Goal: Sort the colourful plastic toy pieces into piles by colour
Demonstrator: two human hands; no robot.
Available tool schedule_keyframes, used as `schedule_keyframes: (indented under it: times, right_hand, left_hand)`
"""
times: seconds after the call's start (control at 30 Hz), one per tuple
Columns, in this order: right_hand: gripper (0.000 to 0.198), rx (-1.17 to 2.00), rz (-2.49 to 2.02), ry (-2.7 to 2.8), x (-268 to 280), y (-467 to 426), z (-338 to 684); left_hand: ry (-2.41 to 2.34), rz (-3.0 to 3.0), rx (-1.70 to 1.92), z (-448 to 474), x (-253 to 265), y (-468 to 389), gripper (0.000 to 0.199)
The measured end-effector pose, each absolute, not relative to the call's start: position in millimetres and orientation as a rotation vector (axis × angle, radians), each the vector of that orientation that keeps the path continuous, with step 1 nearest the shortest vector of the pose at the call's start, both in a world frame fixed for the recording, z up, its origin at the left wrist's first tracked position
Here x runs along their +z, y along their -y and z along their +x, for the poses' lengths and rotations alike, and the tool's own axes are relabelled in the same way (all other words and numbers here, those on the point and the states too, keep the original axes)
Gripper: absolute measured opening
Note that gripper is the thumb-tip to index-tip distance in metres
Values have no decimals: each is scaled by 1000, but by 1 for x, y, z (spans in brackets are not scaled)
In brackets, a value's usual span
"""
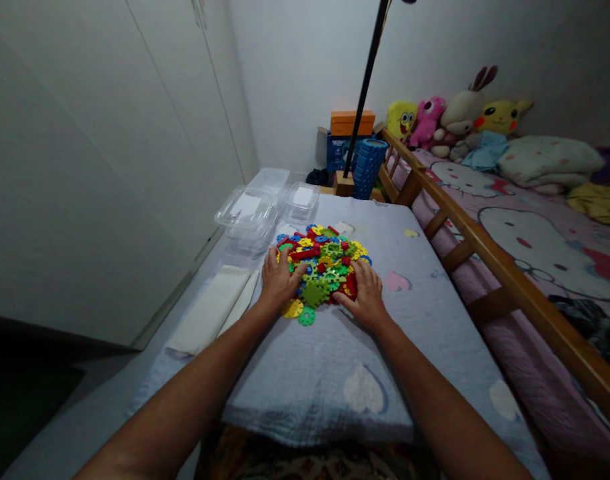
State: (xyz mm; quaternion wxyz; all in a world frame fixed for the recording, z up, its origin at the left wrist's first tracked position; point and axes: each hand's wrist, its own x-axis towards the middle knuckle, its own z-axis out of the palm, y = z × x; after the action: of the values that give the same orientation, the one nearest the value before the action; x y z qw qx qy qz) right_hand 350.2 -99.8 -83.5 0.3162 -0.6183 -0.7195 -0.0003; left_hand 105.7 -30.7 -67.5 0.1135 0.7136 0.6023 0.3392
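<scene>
A heap of plastic gear-shaped building pieces (315, 291) in red, yellow, green and blue lies on the cloth-covered table (309, 373). My left hand (281, 279) rests against the left side of the heap, fingers spread, thumb pointing inward. Against the right side is my right hand (365, 295), its fingers apart and its thumb reaching toward the near edge of the pile. Neither hand grips a piece that I can make out. A yellow disc (293, 309) and a green disc (307, 316) lie at the heap's front edge.
Clear plastic containers (247, 212) with paper labels stand at the back left. A folded cream cloth (212, 310) lies to the left. A black pole (365, 87) rises behind the table. Along the right runs a wooden bed rail (455, 200).
</scene>
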Motion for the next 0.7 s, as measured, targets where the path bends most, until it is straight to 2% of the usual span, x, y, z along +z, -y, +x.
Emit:
schedule_keyframes:
  times: [0.17, 0.37, 0.5, 0.6, 0.7]
  right_hand:
    - [81, 4, -1624, 1879, -85, 99, 352]
    - [79, 28, -1609, 1886, -85, 97, 355]
    - [80, 42, -1602, 1891, -85, 97, 357]
    - [79, 51, -1593, 1883, -86, 96, 358]
    - [76, 65, -1575, 1842, -87, 96, 362]
  left_hand:
    - [-1829, 1972, 962, 110, -65, 0, 68]
    - [-1525, 1985, 945, 120, -59, -9, 63]
    - [-1497, 2025, 903, 115, -57, -1, 65]
    - [-1496, 2106, 853, 103, -56, 13, 76]
    - [-1461, 2230, 756, 90, -56, 37, 102]
